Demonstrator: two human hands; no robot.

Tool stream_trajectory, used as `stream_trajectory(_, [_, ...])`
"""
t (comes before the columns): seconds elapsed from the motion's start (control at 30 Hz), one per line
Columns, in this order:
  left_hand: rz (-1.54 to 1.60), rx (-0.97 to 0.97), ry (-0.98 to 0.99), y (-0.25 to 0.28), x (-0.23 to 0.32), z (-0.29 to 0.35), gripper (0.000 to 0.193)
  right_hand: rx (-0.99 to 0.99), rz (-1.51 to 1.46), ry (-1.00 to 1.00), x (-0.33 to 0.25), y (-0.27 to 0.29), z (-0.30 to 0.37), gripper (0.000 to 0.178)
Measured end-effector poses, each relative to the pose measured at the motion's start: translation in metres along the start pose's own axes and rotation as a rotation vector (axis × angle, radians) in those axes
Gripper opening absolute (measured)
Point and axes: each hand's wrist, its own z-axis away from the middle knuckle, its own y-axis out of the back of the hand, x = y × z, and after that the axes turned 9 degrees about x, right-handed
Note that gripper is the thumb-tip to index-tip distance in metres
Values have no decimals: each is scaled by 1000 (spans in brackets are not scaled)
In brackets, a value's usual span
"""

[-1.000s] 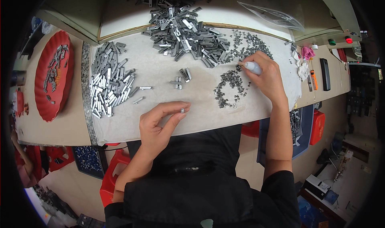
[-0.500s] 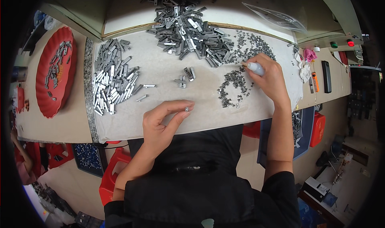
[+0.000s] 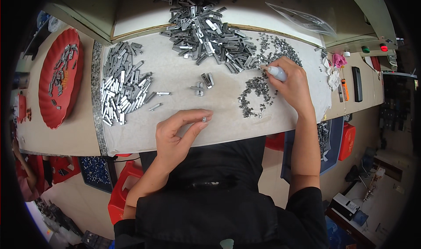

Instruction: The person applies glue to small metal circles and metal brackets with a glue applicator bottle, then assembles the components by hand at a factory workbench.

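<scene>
right hand (image 3: 296, 83) holding bottle (image 3: 279, 73), probably metal bits (image 3: 258, 84)

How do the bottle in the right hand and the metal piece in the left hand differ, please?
The bottle is whitish; the metal piece is silvery grey. The bottle shows larger, while the metal piece appears as a small bit. The bottle is beside the small dark parts; the metal piece is apart from them. Both are held, by the right hand and left hand respectively.
</scene>
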Motion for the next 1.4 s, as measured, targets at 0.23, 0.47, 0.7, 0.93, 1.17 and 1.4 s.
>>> stream_trajectory(0.23, [-19, 17, -26, 0, 0, -1, 16, 28, -128, -69, -8, 4, 3, 12])
stream_trajectory(0.47, [-46, 101, -55, -4, -2, -2, 16, -189, -572, -22, -61, -11, 29, 13])
stream_trajectory(0.7, [-59, 100, -104, -4, -1, -2, 19, -262, -601, 69, -77, -27, 33, 21])
stream_trajectory(0.93, [-98, 89, -122, -5, 0, -3, 19, -269, -560, 76, -79, -27, 33, 22])
stream_trajectory(1.17, [-94, 101, -128, -6, -1, -4, 20, -264, -531, 127, -78, -28, 31, 24])
stream_trajectory(1.4, [-222, 126, -233, -10, -4, -2, 19, -305, -413, 188, -82, -22, 27, 23])
